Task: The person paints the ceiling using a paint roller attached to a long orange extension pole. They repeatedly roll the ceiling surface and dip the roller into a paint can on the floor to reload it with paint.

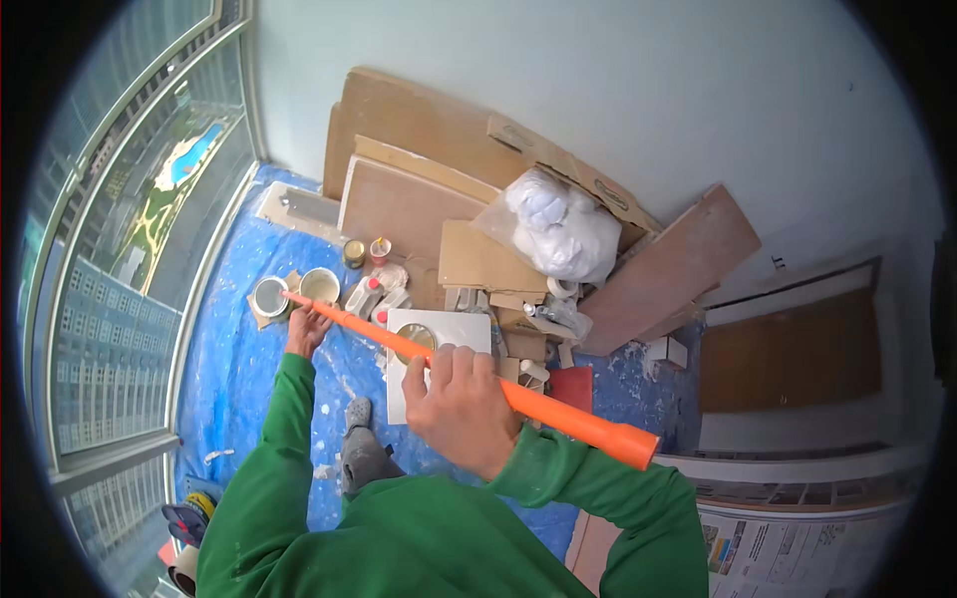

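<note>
A long orange pipe slants across the view, its wide end at the right and its thin end far left. My right hand is wrapped round its middle with the fingers closed. Farther out, my left hand grips the pipe near the thin end; some of its fingers are hidden. Just beyond that hand are a white bucket and a second open bucket. Below the pipe, an open round container stands on a white board.
Blue plastic sheeting covers the floor. Jugs with red caps stand near the buckets. Cardboard sheets, a wooden board and a bulky white plastic bag lean or lie along the wall. Tall windows line the left.
</note>
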A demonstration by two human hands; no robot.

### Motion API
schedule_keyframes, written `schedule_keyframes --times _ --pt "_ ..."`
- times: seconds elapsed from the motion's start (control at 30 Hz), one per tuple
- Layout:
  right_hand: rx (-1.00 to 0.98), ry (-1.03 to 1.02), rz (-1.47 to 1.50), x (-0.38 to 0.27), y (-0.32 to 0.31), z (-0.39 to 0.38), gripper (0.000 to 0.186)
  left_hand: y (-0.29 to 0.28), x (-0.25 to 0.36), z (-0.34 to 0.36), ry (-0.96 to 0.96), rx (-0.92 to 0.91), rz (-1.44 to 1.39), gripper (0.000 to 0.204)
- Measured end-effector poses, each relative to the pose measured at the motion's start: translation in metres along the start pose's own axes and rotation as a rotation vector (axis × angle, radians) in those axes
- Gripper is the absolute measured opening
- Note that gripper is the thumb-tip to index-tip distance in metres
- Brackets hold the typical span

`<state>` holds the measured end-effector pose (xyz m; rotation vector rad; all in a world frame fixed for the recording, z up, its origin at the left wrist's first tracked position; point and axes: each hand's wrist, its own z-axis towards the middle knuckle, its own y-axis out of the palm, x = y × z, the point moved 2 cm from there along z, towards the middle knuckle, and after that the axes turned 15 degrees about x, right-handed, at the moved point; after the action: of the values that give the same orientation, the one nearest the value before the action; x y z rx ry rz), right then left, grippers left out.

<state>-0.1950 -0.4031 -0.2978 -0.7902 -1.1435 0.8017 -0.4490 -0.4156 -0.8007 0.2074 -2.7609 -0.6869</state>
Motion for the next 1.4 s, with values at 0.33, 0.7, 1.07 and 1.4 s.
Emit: schedule_keyframes --times 0.33,0.7,1.07,1.4 --pt "0.116 0.488 0.124 0.036 0.003 -0.160 0.025 -0.010 -0.049 -0.065 -0.250 0.050 -0.030 0.032" --pt "0.118 0.787 0.177 0.017 -0.008 -0.248 0.025 -0.031 -0.093 -0.090 -0.180 -0.073 0.231 0.029" --pt "-0.039 0.882 0.111 -0.067 0.015 -0.291 0.022 -0.041 -0.123 -0.101 -0.170 -0.037 0.479 0.022" --pt "-0.184 0.970 0.179 -0.093 0.016 -0.334 0.021 -0.060 -0.141 -0.120 -0.191 0.026 0.545 0.021"
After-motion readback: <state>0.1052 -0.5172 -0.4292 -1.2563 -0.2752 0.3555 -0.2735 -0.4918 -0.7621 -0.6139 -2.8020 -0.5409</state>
